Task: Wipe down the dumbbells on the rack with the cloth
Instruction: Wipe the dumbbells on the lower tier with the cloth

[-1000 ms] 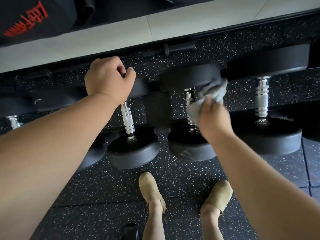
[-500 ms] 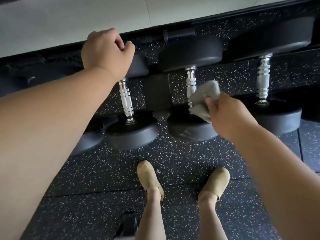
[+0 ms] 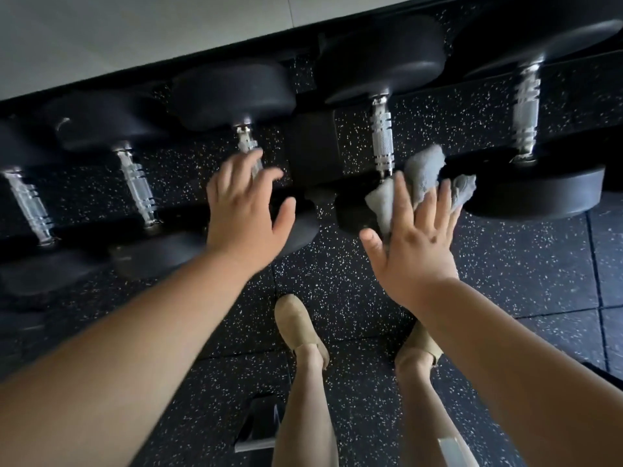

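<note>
Dumbbell (image 3: 382,136) at one o'clock: our right hand (image 3: 414,244) presses the cloth (image 3: 424,170) on its near head, fingers splayed, left hand (image 3: 242,214) spread empty; next, probably the three-o'clock neighbour (image 3: 527,106).

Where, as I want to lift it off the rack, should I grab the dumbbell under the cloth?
By its knurled chrome handle, from above, fingers wrapped across it. It is the one narrow part, bare between the two wide black heads; the cloth and right hand cover only the near head.
</note>
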The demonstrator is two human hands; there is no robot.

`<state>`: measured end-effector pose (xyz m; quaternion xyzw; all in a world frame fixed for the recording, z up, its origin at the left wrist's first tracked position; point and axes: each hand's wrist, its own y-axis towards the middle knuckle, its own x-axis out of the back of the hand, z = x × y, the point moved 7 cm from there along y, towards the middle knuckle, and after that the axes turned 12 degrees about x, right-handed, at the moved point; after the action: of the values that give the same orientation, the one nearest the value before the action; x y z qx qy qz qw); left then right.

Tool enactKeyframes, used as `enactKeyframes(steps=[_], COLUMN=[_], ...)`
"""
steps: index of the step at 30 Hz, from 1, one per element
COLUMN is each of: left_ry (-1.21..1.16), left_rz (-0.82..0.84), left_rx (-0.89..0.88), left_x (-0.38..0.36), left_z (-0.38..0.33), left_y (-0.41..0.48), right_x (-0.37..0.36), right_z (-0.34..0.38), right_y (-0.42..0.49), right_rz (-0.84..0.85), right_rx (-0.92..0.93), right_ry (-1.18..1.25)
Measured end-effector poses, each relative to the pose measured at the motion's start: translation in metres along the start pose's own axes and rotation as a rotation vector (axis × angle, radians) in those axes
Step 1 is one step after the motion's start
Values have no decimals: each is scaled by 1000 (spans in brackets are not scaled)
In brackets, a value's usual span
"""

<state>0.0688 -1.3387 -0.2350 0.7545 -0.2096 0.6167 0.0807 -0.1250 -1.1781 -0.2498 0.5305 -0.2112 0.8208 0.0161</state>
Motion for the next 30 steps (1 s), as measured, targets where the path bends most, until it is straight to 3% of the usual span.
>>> enactKeyframes(steps=[4, 8, 12, 16, 20, 22, 26, 30], left_ry=[73, 80, -44, -14, 4, 6, 7, -9], left_rz=[34, 80, 47, -37, -26, -31, -38, -67], left_rx=[49, 65, 160, 167, 175, 171, 167, 150], left_x=[-21, -25, -21, -22, -24, -24, -25, -24], left_z=[4, 2, 9, 10, 10, 10, 11, 9], left_y=[-11, -7, -4, -11, -10, -10, -11, -12], right_x=[-1, -8, -17, 2, 14, 13, -5, -8], right_z=[14, 36, 43, 15, -27, -24, 24, 40], right_y=[5, 12, 25, 15, -3, 0, 22, 36], right_rz=[-95, -164, -105, -184, -278, -247, -108, -163], right_rx=[131, 413, 633, 551, 258, 180, 157, 366], right_ry=[-68, -196, -313, -271, 9, 48, -234, -340])
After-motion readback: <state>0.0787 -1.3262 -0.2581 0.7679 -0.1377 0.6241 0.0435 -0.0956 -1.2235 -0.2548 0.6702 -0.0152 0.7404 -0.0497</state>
